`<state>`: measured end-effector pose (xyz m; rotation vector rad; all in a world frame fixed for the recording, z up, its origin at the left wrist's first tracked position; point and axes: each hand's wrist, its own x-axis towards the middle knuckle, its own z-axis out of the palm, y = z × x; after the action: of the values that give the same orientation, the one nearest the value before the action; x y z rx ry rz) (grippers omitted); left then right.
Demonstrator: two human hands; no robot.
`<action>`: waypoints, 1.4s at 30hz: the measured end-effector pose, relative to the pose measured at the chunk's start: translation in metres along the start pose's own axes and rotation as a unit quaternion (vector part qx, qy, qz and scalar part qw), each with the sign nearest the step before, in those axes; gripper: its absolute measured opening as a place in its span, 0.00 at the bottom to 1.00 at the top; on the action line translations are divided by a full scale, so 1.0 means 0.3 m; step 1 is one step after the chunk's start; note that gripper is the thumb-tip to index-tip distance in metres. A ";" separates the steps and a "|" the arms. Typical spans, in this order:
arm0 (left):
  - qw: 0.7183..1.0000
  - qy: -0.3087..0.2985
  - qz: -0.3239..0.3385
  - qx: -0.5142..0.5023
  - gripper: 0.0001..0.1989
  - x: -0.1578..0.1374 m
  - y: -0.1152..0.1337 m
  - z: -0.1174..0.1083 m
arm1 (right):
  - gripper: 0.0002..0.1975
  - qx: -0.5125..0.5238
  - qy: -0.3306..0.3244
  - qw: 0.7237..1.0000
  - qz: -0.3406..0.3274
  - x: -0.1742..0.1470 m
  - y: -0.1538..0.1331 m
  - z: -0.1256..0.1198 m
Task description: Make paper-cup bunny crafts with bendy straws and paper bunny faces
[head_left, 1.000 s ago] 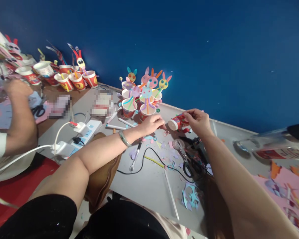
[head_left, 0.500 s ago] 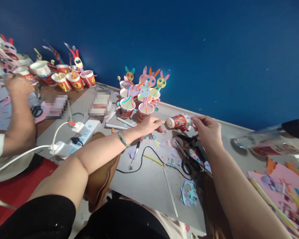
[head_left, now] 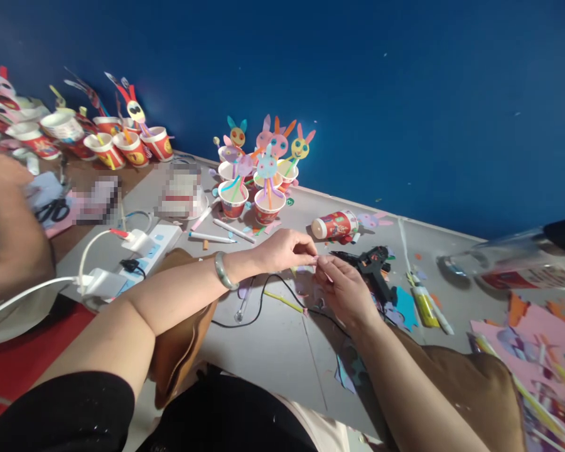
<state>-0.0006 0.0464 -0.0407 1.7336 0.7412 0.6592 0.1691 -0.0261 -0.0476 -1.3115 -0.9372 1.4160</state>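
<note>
My left hand [head_left: 285,250], with a bangle on the wrist, is closed in a pinch above the table. Its fingertips meet those of my right hand [head_left: 347,290], also closed. A tiny pinkish bit shows where they meet, too small to name. Just beyond, a red paper cup [head_left: 336,225] lies on its side, with a lilac paper rabbit head [head_left: 373,220] at its open end. To the right of my fingers lies a black glue gun [head_left: 377,275]. Under my hands runs a black cord [head_left: 289,285], near a yellow straw [head_left: 283,301].
Several cups with paper rabbit heads [head_left: 269,204] stand by the blue wall. Left are markers [head_left: 211,237], a power strip [head_left: 162,242] and a co-worker's arm [head_left: 16,213]. A yellow tube [head_left: 424,306], a clear bottle [head_left: 513,254] and pink paper [head_left: 503,326] lie right.
My right hand has left the rabbit head by the lying cup and come back toward me. My left hand has moved slightly nearer, and their fingertips now meet. The co-worker's hand has lowered.
</note>
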 end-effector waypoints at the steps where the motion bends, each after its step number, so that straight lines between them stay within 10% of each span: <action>1: 1.000 0.003 -0.003 -0.010 0.06 0.000 0.006 0.000 | 0.21 0.012 -0.011 1.000 0.003 -0.001 -0.006 -0.001; 23: 0.995 -0.037 -0.062 -0.065 0.04 0.003 0.038 -0.021 | 0.19 -0.118 0.024 0.992 -0.038 -0.009 0.027 -0.038; 42: 0.990 -0.009 -0.117 -0.072 0.10 -0.008 0.056 -0.041 | 0.17 0.063 -0.025 0.996 0.060 0.029 0.027 -0.040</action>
<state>-0.0089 0.0486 -0.0216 1.4908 0.8483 0.5217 0.1800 -0.0205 -0.0591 -1.2594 -0.7987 1.5819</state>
